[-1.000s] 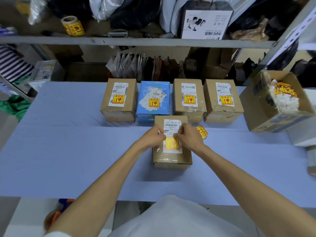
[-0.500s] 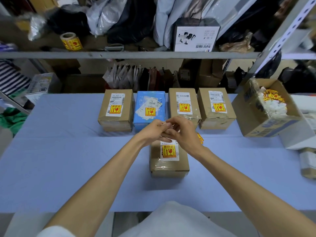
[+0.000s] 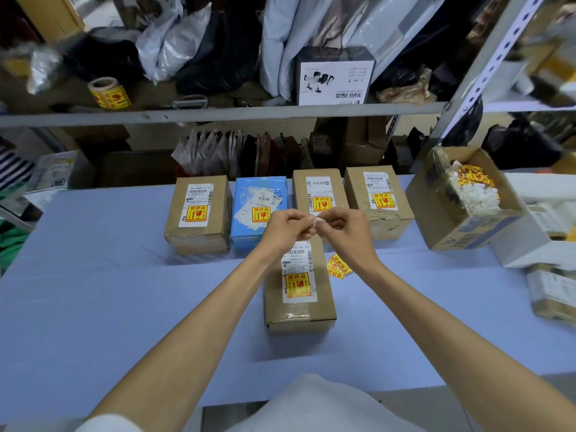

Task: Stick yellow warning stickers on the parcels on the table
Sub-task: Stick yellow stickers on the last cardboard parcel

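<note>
While both hands [image 3: 314, 227] pinch a white scrap [image 3: 318, 220], loose stickers [image 3: 339, 266] lie beside the parcel [image 3: 299, 294].

We held both arms extended, left hand [image 3: 285, 227] and right hand [image 3: 346, 227] raised together, fingertips [image 3: 311, 220] pinched and meeting.

A brown cardboard parcel [image 3: 299, 307] lies flat at the worktop's centre, a yellow warning sticker [image 3: 296, 285] on its white label. At 12 o'clock, four stickered parcels [image 3: 199, 213] form a row. Loose yellow stickers [image 3: 339, 267] lie at its 2 o'clock.
</note>
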